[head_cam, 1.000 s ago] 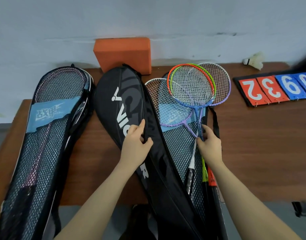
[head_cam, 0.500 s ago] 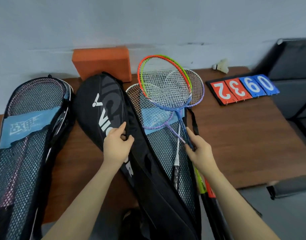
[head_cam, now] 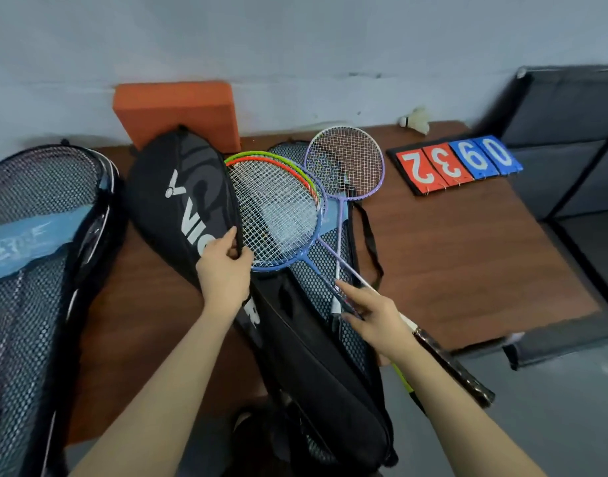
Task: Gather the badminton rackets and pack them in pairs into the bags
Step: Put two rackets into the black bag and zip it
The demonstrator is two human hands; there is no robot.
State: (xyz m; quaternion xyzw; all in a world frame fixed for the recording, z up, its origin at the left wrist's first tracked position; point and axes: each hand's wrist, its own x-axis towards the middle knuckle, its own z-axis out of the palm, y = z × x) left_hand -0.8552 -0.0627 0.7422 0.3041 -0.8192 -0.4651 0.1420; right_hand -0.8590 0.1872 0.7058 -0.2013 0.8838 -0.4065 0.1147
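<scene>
The left hand [head_cam: 223,270] pinches the open edge of the black zip-up racket bag with white letters [head_cam: 178,201], which lies in the middle of the brown wooden counter [head_cam: 468,256]. The right hand [head_cam: 375,321] is curled round the thin shafts of the two stacked rackets with blue, orange and green frames [head_cam: 278,211], whose heads sit at the bag's mouth, at about 3 o'clock from the left hand. The round heads look wide for the gap, so they could catch on the bag's edge, or the strings could snag on the zip, if the left hand does not lift the flap high enough. The shaft of the purple-framed racket with white strings [head_cam: 345,163] crosses the held shafts right by the right hand, so it might get dragged along, and then three rackets would go in, not two. The black bag looks empty where it is open, though I cannot see deep inside. The black mesh racket bag with a blue label [head_cam: 37,235], at 9 o'clock on the counter, seems to have rackets in it already. A second black mesh bag [head_cam: 326,270] lies under the loose rackets; whether anything is in it, I cannot tell.
</scene>
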